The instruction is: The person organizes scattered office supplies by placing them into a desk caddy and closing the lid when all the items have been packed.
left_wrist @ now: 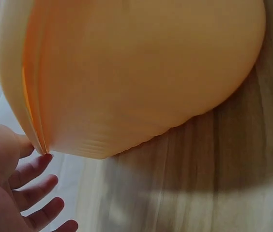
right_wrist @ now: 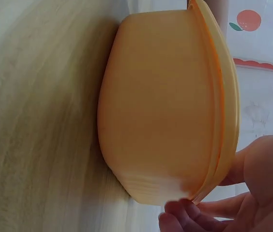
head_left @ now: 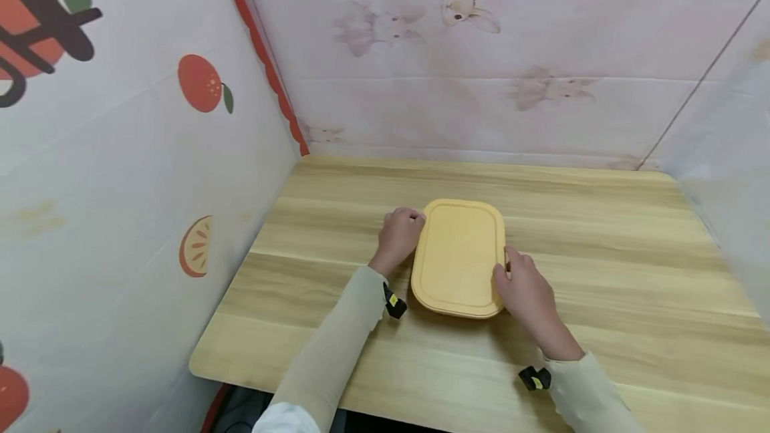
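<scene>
A yellow plastic storage box point(right_wrist: 156, 96) sits on the table with its flat rounded lid point(head_left: 460, 256) on top. At the box's left side, toward the far corner, my left hand point(head_left: 401, 236) pinches the lid's rim between thumb and index finger. The left wrist view shows the other fingers of that left hand point(left_wrist: 25, 188) spread off the box's wall point(left_wrist: 141, 72). On the right side my right hand point(head_left: 529, 293) holds the lid's edge, thumb on top and fingers below the rim, as the right wrist view shows. What the box contains is hidden.
The light wood-grain table point(head_left: 613, 272) extends around the box. A fruit-printed curtain point(head_left: 138, 172) hangs on the left, and a rabbit-printed one point(head_left: 421, 112) stands behind the table's far edge. Another pale curtain point(head_left: 728, 146) borders the right side.
</scene>
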A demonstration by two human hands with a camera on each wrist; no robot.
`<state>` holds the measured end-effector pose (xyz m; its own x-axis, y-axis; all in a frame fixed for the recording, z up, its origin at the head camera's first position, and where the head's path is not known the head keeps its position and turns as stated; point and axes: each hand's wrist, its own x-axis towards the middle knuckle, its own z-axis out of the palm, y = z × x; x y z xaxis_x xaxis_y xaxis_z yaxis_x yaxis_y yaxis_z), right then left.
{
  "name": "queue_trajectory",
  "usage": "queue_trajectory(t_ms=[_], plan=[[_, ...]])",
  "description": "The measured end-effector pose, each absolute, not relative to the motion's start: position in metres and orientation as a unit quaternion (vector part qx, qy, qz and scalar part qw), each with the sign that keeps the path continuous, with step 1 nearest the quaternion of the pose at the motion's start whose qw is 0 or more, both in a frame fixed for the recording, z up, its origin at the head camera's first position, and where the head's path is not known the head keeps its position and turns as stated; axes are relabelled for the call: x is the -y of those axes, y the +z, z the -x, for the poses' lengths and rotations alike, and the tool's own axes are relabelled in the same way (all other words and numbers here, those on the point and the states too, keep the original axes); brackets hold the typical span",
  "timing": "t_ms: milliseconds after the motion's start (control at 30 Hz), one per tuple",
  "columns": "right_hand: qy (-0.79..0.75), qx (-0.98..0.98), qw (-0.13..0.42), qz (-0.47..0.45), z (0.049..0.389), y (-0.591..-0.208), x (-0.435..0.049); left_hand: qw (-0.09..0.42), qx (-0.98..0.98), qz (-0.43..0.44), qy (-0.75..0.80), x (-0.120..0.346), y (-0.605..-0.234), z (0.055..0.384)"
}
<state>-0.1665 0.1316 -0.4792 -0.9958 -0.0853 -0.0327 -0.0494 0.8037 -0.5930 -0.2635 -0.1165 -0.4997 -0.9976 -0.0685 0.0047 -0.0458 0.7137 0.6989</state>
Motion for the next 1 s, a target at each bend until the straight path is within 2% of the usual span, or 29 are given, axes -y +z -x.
queue_trajectory(t_ms=[267,600,833,900,1000], plan=[[-0.321,-0.944,0.07,0.029,0.166,-0.485,-0.14,-0.005,0.933,-0.036,-0.359,0.106,-0.503,0.264],[-0.318,-0.945,0.058,0.036,0.166,-0.483,-0.143,-0.002,0.931,0.003,-0.364,0.119,-0.501,0.261],[-0.297,-0.947,-0.033,0.115,0.146,-0.488,-0.137,0.039,0.946,0.18,-0.266,0.114,-0.495,0.203],[-0.281,-0.948,-0.042,0.145,0.139,-0.493,-0.132,0.041,0.949,0.223,-0.217,0.111,-0.5,0.184],[-0.262,-0.95,-0.027,0.169,0.129,-0.501,-0.127,0.026,0.952,0.249,-0.178,0.105,-0.509,0.164]])
